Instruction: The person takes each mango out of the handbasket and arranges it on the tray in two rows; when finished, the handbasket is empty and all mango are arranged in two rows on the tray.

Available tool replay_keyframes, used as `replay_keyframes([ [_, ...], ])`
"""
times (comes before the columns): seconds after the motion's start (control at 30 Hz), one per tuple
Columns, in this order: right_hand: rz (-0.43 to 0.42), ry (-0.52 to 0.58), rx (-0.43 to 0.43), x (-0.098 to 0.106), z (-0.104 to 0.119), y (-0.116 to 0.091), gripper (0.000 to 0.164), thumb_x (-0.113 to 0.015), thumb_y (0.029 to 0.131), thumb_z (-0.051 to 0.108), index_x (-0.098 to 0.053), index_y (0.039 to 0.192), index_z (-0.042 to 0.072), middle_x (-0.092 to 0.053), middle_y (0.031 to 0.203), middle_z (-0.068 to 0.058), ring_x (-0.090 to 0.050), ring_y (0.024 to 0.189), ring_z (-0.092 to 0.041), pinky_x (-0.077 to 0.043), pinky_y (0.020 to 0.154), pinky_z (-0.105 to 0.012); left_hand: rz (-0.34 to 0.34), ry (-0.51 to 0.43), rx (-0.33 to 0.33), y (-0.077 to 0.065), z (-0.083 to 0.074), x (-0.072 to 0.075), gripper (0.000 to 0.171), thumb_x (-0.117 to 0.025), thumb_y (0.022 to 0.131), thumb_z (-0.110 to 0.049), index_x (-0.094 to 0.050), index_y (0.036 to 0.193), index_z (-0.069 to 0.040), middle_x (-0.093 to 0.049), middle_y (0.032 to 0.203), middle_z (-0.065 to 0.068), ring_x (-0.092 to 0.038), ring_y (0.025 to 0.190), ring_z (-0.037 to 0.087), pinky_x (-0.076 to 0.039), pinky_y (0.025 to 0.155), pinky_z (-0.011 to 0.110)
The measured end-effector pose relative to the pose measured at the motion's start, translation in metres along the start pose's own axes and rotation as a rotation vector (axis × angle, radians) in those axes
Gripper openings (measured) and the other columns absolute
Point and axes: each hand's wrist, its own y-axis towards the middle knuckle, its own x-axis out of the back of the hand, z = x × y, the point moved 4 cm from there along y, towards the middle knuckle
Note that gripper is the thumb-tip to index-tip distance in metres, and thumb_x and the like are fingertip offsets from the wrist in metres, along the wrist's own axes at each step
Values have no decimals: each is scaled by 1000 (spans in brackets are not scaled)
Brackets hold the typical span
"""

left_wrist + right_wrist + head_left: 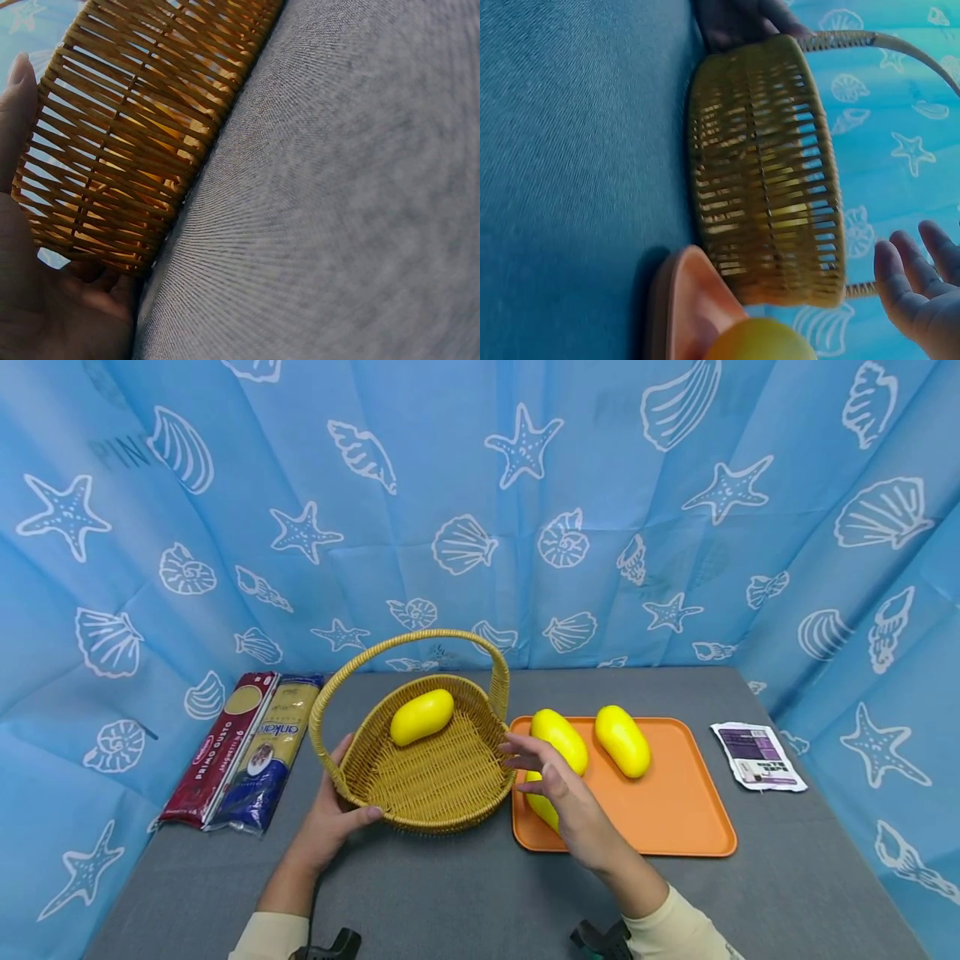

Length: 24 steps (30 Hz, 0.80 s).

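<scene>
A woven wicker basket [427, 785] with a tall arched handle stands on the grey table, one yellow mango-like fruit [422, 717] inside. My left hand [330, 827] grips its left side, thumb over the rim; in the left wrist view its fingers reach round the wicker wall [142, 127]. By the basket's right rim hovers my right hand [566, 806], fingers spread and holding nothing; the right wrist view shows this hand [930, 292] beside the handle's base. Under it, an orange tray [667, 793] bears three more yellow fruits [622, 742], one partly hidden by the hand.
Two pasta packs, one red [223, 752] and one blue and gold [266, 760], lie left of the basket. A white and purple packet [757, 756] lies right of the tray. Behind the table hangs a blue curtain [480, 593] with shell prints.
</scene>
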Motion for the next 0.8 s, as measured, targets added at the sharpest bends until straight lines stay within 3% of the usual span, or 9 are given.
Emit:
replay_keyframes([
  [0.2,10,33,-6,-14,-8,15,60,-31,121,40,-36,166,1,-45,158,-23,-46,144,-44,-49,110,-53,-6,20,4,1,0,0,110,-73,96,10,-4,176,-19,-22,174,22,-45,146,40,-48,110,32],
  [0.37,7,52,-50,-28,-16,29,58,-50,118,34,-39,165,4,-48,158,-17,-47,145,-37,-46,112,-53,-8,19,10,0,-1,0,110,-73,96,11,-4,176,-19,-22,175,22,-46,146,39,-48,110,33],
  [0.57,-8,-91,-120,-41,-26,45,66,-73,107,32,-43,164,14,-50,158,-3,-50,142,-24,-47,112,-56,-16,43,16,-1,-2,0,110,-72,96,10,-5,177,-24,-21,175,21,-44,146,40,-47,110,31],
  [0.8,-5,-251,-155,-49,-37,69,74,-78,103,36,-44,165,14,-51,154,-4,-51,140,-22,-50,109,-57,-14,40,23,0,-3,-1,109,-71,96,11,-4,176,-21,-22,174,23,-46,145,40,-49,109,32],
])
